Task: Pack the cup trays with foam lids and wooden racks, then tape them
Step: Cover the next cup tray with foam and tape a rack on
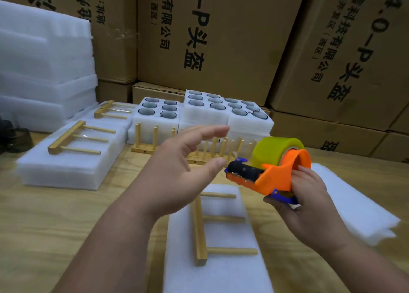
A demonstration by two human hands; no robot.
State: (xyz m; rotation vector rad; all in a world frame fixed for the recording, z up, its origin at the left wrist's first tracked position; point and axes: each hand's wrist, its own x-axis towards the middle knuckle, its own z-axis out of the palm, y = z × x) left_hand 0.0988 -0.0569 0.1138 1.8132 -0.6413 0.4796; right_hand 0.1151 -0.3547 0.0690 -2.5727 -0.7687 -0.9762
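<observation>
— What are the hands doing?
— The right hand (pixel 309 195) grips the orange tape dispenser (pixel 270 171), roller end pointing left. The left hand (pixel 177 171) hovers spread wide, holding nothing, thumb near that roller.
— And below them?
— A foam-lidded tray (pixel 221 270) lies lengthwise away from the viewer on the tabletop (pixel 55 215), a wooden rack (pixel 200 230) flat on it, pegs pointing right.

Foam tray (pixel 221 268): cut off by the bottom edge.
Upright racks (pixel 212 147): partly hidden behind the left hand (pixel 177 173).
Dark thing (pixel 13 135): cut off at the left edge, cannot be told.
</observation>
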